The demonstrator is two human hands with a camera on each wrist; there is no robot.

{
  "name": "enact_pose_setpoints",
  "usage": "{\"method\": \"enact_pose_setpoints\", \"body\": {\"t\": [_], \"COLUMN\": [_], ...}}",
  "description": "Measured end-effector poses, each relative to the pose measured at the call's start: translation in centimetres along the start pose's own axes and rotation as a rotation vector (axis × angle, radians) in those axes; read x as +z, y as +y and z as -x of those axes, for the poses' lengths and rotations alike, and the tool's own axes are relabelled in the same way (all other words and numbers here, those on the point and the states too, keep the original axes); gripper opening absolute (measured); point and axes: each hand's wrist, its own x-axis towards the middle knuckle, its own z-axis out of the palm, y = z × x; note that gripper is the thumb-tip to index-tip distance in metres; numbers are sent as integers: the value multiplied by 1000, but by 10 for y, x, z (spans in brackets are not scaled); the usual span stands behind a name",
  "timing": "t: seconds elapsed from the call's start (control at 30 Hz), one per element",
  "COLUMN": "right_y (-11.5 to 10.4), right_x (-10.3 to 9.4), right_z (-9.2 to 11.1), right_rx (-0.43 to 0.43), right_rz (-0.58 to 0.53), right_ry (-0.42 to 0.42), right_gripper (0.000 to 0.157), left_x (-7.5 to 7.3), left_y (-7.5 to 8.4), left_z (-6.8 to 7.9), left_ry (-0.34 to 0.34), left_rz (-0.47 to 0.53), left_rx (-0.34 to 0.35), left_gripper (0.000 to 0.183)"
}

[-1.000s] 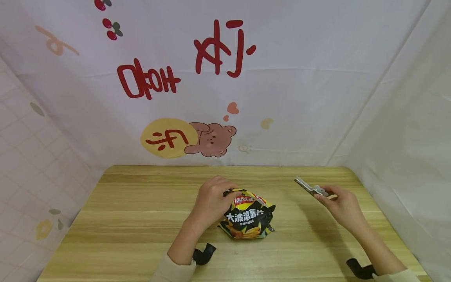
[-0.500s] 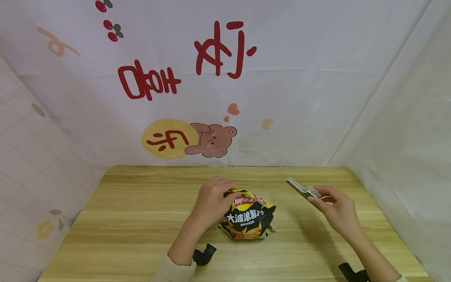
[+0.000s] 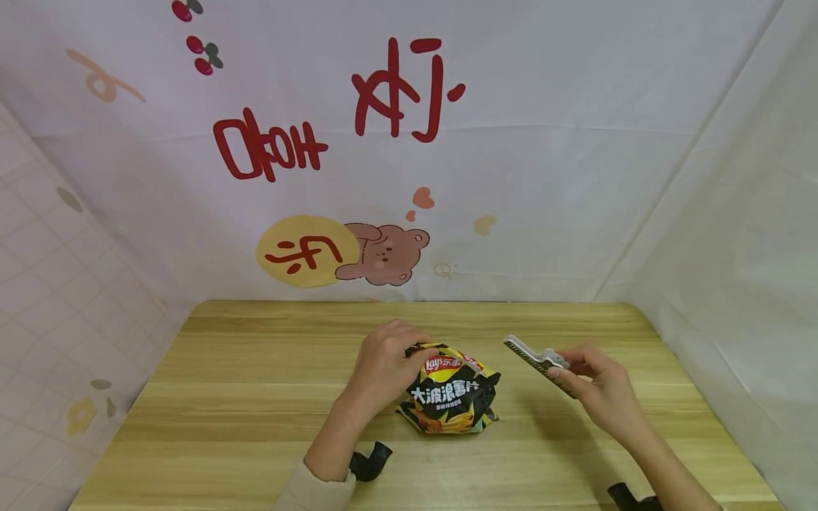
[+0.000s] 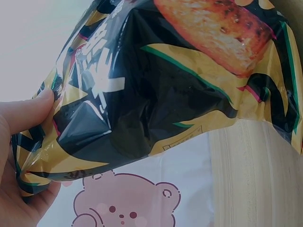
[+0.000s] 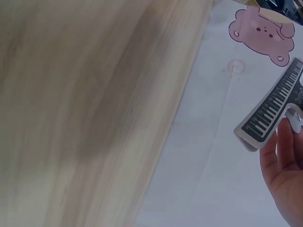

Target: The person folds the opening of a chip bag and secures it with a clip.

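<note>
A black and yellow bag of potato chips [image 3: 447, 397] stands leaning on the table in the head view. My left hand [image 3: 383, 365] pinches its upper left corner between thumb and fingers; the left wrist view shows the thumb on the front of the bag [image 4: 142, 94] and fingers behind. To the right, above the tabletop, my right hand [image 3: 601, 390] holds a long flat clip [image 3: 529, 360] by its grey handle. Piano keys are printed along the clip [image 5: 274, 104] in the right wrist view. The clip's bar tilts, its far end up and pointing left, apart from the bag.
The light wooden table [image 3: 243, 397] spans the front, with a white printed cloth [image 3: 543, 177] rising behind it and along both sides. Black curved pieces [image 3: 371, 461] sit at both wrists.
My right hand has carried the clip left and slightly down, closer to the bag. The left hand and the bag have stayed in place.
</note>
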Motion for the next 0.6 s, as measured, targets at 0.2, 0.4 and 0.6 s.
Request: {"method": "enact_pose_setpoints", "body": {"t": [0.2,0.4,0.6], "right_y": [-4,-9,-12], "right_x": [3,5,5], "right_z": [2,2,2], "right_rx": [-55,-89,-136], "right_rz": [-18,-38,-47], "right_ry": [-39,-74,-109], "right_gripper": [37,38,39], "left_x": [-1,-1,-1], "left_y": [0,0,-1], "left_z": [0,0,0], "left_ry": [1,-2,7], "left_rz": [2,5,-8], "left_rx": [3,9,30], "left_gripper": [10,10,11]}}
